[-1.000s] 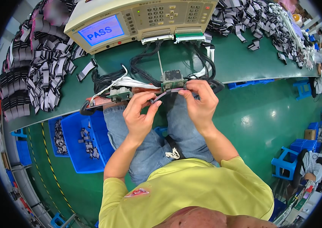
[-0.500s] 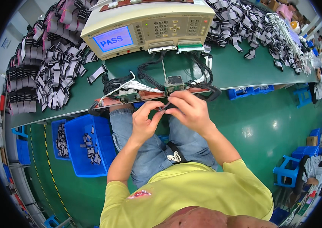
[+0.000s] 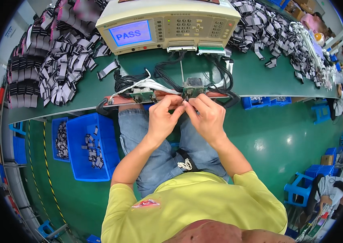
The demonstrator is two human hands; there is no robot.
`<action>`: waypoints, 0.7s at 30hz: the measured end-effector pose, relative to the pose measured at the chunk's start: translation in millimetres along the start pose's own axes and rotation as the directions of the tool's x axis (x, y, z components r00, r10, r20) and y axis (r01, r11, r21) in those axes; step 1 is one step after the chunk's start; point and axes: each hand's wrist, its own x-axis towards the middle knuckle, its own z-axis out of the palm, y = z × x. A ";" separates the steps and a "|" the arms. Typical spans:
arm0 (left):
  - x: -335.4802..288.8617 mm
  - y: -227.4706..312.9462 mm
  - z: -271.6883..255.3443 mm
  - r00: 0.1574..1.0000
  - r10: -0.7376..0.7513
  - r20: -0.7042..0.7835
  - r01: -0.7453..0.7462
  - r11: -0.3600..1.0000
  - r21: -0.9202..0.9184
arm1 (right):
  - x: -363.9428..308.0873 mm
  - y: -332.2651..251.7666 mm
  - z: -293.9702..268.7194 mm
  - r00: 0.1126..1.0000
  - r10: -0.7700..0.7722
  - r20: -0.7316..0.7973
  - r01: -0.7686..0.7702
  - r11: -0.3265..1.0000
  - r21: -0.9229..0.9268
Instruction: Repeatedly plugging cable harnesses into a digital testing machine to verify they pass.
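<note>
Operator (image 3: 200, 200) is pinching a small, mostly hidden part (image 3: 185, 101) with left hand (image 3: 162, 120) and right hand (image 3: 208, 120); presumably light and flexible, best held by its ends.

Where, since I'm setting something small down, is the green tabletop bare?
Widest: flat green tabletop right of the looped black cables, in front of the right heap of grey-black ribbon cables. Smaller: between the boxy beige tester and white wire bundle. Crowded: left end, under another ribbon-cable heap; front middle, by left hand and right hand.
</note>
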 end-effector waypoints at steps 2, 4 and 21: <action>0.4 -4.5 0.2 0.999 0.037 0.020 -0.037 0.999 0.008 | -0.3 1.3 -0.9 1.000 -0.002 -0.003 0.002 1.000 -0.002; 2.7 -6.2 -0.4 0.997 0.075 0.035 -0.076 0.997 0.017 | 1.7 2.2 -3.0 1.000 0.003 0.008 -0.003 1.000 -0.010; 3.0 -12.5 7.1 0.998 -0.063 -0.008 0.063 0.998 0.006 | 5.1 0.8 -0.3 0.999 0.039 0.034 -0.036 0.997 -0.073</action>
